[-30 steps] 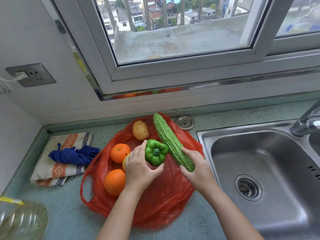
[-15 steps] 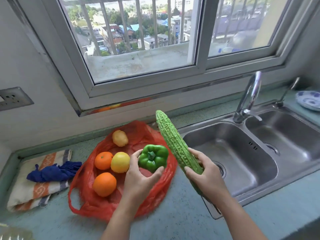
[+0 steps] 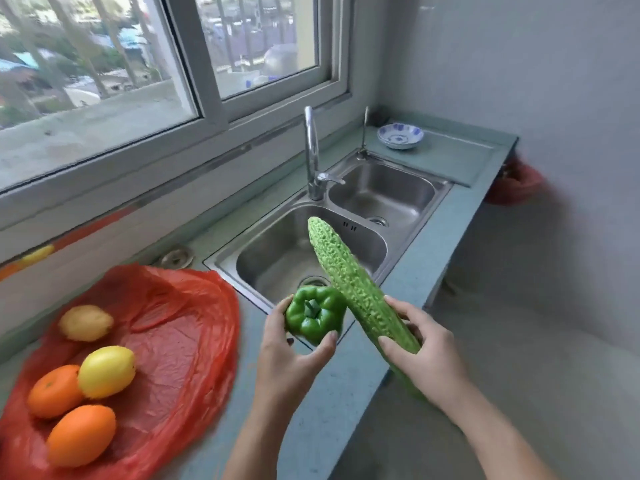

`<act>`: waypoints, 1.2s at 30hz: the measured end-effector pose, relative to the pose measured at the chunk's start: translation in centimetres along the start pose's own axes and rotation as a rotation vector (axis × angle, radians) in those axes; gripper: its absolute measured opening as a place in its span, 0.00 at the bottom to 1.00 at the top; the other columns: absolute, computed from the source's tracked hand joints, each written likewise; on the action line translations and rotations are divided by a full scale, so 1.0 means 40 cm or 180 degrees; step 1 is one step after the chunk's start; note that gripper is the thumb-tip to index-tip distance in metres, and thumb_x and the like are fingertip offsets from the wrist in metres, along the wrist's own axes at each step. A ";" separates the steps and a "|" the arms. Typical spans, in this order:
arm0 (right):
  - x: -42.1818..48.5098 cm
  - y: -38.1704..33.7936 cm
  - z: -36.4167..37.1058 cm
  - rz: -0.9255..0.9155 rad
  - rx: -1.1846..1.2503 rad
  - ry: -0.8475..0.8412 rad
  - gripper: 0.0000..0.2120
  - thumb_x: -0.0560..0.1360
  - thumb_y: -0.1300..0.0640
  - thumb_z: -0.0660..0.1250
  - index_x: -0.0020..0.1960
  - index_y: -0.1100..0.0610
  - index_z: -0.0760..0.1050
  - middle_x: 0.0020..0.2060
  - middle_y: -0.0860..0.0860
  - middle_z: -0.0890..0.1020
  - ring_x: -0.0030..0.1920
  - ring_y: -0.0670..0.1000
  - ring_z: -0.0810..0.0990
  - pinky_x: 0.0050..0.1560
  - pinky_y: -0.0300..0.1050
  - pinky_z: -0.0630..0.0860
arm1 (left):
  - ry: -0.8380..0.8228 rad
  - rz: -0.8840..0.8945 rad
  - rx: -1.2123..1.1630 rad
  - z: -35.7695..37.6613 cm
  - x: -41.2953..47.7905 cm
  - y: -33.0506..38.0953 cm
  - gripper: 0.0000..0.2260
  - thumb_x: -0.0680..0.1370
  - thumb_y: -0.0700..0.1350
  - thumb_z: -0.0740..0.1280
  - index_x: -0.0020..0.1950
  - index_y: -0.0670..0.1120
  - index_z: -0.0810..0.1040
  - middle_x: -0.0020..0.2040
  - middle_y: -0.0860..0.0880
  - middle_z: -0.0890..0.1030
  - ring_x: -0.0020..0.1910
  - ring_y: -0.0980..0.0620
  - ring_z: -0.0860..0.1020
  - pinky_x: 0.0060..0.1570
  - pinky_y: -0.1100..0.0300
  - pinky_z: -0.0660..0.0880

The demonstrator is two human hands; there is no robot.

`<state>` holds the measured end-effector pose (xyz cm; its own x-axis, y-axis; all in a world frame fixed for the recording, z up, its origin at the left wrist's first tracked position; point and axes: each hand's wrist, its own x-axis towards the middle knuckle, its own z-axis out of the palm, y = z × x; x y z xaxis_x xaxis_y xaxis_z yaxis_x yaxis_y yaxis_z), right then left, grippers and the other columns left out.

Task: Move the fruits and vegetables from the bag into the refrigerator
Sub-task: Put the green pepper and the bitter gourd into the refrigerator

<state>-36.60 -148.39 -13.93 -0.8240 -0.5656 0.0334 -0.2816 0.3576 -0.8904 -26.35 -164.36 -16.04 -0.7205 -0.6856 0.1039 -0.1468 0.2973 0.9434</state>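
My left hand [image 3: 289,355] grips a green bell pepper [image 3: 314,314], held in the air over the counter's front edge. My right hand [image 3: 424,355] is closed around the lower part of a long bitter gourd [image 3: 349,278], which slants up over the sink. The red plastic bag [image 3: 180,334] lies spread flat on the counter at the left. On it rest a potato [image 3: 85,322], a lemon [image 3: 106,371] and two oranges [image 3: 54,390] [image 3: 81,435]. No refrigerator is in view.
A steel double sink [image 3: 277,252] with a tall tap [image 3: 312,154] fills the counter's middle. A blue-patterned bowl [image 3: 400,136] sits at the far right end. The window runs along the back wall. Grey floor lies to the right of the counter edge [image 3: 408,285].
Both hands lifted the pepper and the gourd off the bag and carried them right, over the sink's edge. The view swung right, and the lemon under the pepper came into sight.
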 end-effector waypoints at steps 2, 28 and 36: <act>-0.036 0.029 -0.057 0.0090 -0.0010 0.0269 0.24 0.68 0.62 0.72 0.61 0.44 0.73 0.53 0.43 0.80 0.51 0.38 0.77 0.46 0.22 0.68 | -0.0244 0.0074 -0.0051 0.065 -0.006 0.019 0.30 0.59 0.57 0.72 0.59 0.57 0.68 0.54 0.55 0.76 0.50 0.61 0.76 0.46 0.70 0.70; -0.480 0.438 -1.112 0.0870 -0.0035 0.3360 0.24 0.69 0.62 0.72 0.59 0.42 0.72 0.50 0.37 0.80 0.49 0.35 0.78 0.48 0.26 0.72 | -0.2891 0.1419 -0.0696 1.254 -0.296 0.580 0.27 0.59 0.61 0.68 0.56 0.62 0.67 0.56 0.58 0.75 0.52 0.61 0.75 0.46 0.75 0.69; -0.595 0.527 -1.310 0.1069 0.0121 0.4019 0.23 0.70 0.62 0.71 0.62 0.46 0.73 0.52 0.39 0.80 0.52 0.37 0.78 0.51 0.33 0.74 | -0.3447 0.1612 -0.0943 1.533 -0.402 0.713 0.26 0.58 0.61 0.69 0.55 0.63 0.68 0.53 0.62 0.76 0.49 0.63 0.76 0.45 0.72 0.72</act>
<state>-48.67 -88.46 -9.69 -0.7468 0.6373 0.1901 0.0238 0.3113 -0.9500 -60.50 -104.10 -10.10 -0.8624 0.4097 0.2973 0.3704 0.1103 0.9223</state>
